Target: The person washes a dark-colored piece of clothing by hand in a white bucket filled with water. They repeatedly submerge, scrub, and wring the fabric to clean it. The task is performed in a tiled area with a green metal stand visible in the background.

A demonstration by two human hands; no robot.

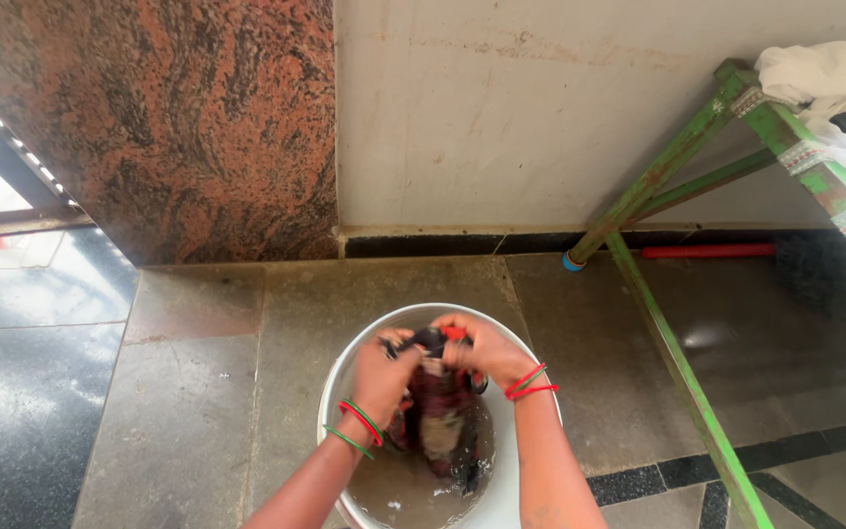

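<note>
Hands met over a white bucket (345,392) that stood on the stone floor (198,392) close to the person. The left hand (384,372) and the right hand (487,353) were both closed on a wet, dark red and black cloth (438,411), gripping its bunched top edge, with the rest hanging into murky water inside the bucket. Red and green bangles sat on each wrist. To scrub well, the judgement was that the two fists should stay close together and rub the fabric against itself, low over the water so drips fell back in.

To the right, a green wooden stand (678,362) stood with a leg braced on the floor, well apart from the bucket; a white cloth (824,78) lay draped over its top. Patterned tape strips wrapped its upper rail. Farther back, a red-handled broom (707,251) lay along the base of the pale wall (540,118), beside a reddish granite panel (198,127). No packages or signs showed.
</note>
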